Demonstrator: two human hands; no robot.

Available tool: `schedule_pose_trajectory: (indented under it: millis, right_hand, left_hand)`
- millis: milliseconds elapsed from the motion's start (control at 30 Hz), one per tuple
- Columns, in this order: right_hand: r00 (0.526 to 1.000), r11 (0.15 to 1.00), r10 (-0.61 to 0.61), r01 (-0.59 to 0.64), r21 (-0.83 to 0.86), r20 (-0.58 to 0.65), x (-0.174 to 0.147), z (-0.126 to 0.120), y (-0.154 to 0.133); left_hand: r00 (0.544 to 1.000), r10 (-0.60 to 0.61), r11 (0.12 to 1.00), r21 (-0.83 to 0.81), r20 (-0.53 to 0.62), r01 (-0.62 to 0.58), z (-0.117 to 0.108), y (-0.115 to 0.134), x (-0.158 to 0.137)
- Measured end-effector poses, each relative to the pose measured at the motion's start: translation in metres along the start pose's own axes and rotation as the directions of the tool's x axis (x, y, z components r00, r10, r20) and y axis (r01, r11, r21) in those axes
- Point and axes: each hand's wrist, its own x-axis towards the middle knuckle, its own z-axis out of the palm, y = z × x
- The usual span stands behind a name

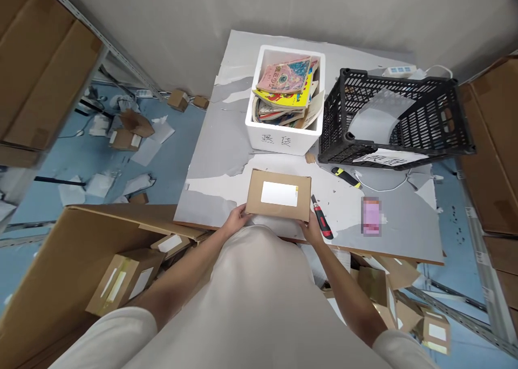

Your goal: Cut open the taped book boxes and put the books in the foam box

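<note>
A small brown cardboard box [259, 208] with a white label [279, 193] on top is between my hands at the table's front edge. My left hand [237, 219] is closed on its near left corner, and my right hand [311, 229] grips the near right corner. Just right of the box lies a red and black utility knife [321, 218]. Farther right is a yellow and black utility knife [346, 177]. The fingers under the box are partly hidden.
Behind the box stand a white foam box [283, 139] of books and a black plastic crate [404, 153]. A pixelated pink item [371, 216] lies at right. Below the table's left edge is a large open carton [52, 272] with boxes inside; more cartons [437, 326] lie at lower right.
</note>
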Motion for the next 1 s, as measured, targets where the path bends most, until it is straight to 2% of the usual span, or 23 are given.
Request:
schedule_pose_trajectory:
  millis: [133,267,467,600,733,800,867,1000]
  right_hand:
    - [1.0,0.986,0.001,0.0,-0.166,0.009,0.004,-0.024,-0.019]
    - [0.999,0.945,-0.016,0.001,-0.327,-0.046,0.019,-0.034,-0.042]
    - [0.997,0.94,0.016,-0.043,-0.338,-0.081,0.044,-0.028,-0.047]
    - [0.996,0.976,0.055,-0.068,-0.208,-0.069,0.047,-0.031,-0.034]
    - [0.983,0.985,0.163,-0.159,0.06,-0.081,0.036,-0.032,-0.008]
    - [0.979,0.985,0.166,-0.16,0.066,-0.114,0.028,-0.031,0.005]
    - [0.99,0.994,0.111,-0.111,0.005,-0.09,0.02,-0.029,0.015]
    - [0.999,0.998,-0.005,0.008,-0.056,0.05,0.011,-0.022,0.017]
  left_hand:
    - [0.99,0.089,0.978,0.196,-0.11,-0.066,-0.008,0.027,-0.002]
    - [0.96,0.194,0.872,0.484,-0.2,-0.076,-0.008,0.054,0.012]
    - [0.961,0.186,0.828,0.56,-0.205,-0.041,-0.002,0.068,0.039]
    - [0.968,0.17,0.853,0.519,-0.185,-0.05,-0.01,0.059,0.044]
    - [0.979,0.125,0.952,0.299,-0.162,-0.073,-0.023,0.035,0.041]
    - [0.981,0.108,0.969,0.239,-0.164,-0.066,-0.029,0.022,0.036]
    - [0.984,0.105,0.971,0.228,-0.145,-0.07,-0.032,0.01,0.032]
    - [0.987,0.155,0.959,0.236,0.029,-0.158,-0.029,-0.007,0.026]
